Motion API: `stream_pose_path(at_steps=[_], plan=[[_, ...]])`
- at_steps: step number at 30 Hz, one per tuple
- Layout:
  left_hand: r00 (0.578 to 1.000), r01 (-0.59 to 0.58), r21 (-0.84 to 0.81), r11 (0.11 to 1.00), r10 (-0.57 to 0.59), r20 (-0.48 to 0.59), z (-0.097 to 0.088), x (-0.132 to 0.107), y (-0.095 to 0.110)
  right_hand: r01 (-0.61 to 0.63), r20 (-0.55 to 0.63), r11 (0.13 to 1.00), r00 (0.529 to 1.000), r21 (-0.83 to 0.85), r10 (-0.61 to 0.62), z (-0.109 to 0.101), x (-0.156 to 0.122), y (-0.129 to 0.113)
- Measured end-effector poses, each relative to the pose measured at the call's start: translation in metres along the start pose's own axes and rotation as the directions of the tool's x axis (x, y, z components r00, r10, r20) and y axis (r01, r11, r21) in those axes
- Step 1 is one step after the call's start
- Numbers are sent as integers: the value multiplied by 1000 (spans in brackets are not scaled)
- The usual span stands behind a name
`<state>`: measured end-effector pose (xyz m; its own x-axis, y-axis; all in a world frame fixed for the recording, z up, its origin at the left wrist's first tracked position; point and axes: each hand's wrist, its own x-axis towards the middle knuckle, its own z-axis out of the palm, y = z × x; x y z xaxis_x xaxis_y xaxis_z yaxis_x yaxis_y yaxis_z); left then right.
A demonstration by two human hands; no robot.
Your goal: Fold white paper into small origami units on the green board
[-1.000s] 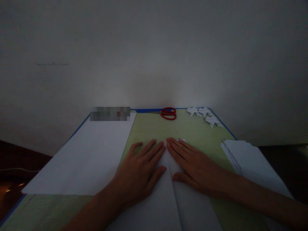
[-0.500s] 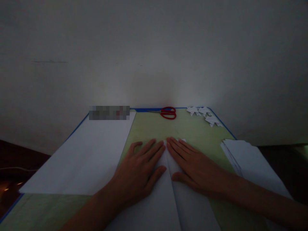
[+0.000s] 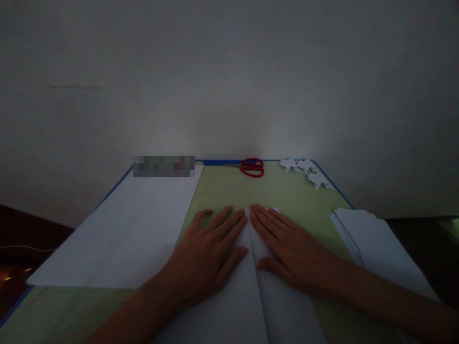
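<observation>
My left hand [image 3: 206, 255] and my right hand [image 3: 287, 248] lie flat, fingers stretched out, on a folded white sheet of paper [image 3: 251, 306] in front of me. The sheet has a crease down its middle, and two flaps meet in a point under my fingertips. Both palms press the flaps down, fingertips almost touching at the tip. The light is dim.
The green table [image 3: 233, 191] has a blue edge and stands against a pale wall. A large white sheet [image 3: 129, 229] lies at the left. Red-handled scissors [image 3: 251, 167] rest at the far edge, several small folded paper pieces [image 3: 304, 171] far right, a paper stack [image 3: 373, 243] right.
</observation>
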<state>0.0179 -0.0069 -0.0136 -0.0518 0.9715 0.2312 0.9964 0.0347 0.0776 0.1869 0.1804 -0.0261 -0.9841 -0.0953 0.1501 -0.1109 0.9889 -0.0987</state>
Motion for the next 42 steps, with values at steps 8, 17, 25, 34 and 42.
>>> stream_pose_path(at_steps=[8, 17, 25, 34, 42], plan=[[1000, -28, -3, 1000, 28, 11, 0, -2, -3, 72, 36, 995, 997, 68, -75, -11, 2, 16], [998, -29, -52, 998, 32, 60, -3, -5, -4, 177, 142, 966, 968, 191, -205, -22, 4, 30], [993, -14, -96, 995, 25, 115, -9, -5, -5, 106, 140, 961, 979, 255, -145, -19, 0, 31], [995, 31, -111, 993, -20, 95, -8, -1, -3, 76, 133, 958, 984, 277, -116, -20, 1, 31], [995, 46, -85, 995, -38, 94, -8, 1, -3, 99, 98, 968, 987, 232, -124, -24, 5, 28]])
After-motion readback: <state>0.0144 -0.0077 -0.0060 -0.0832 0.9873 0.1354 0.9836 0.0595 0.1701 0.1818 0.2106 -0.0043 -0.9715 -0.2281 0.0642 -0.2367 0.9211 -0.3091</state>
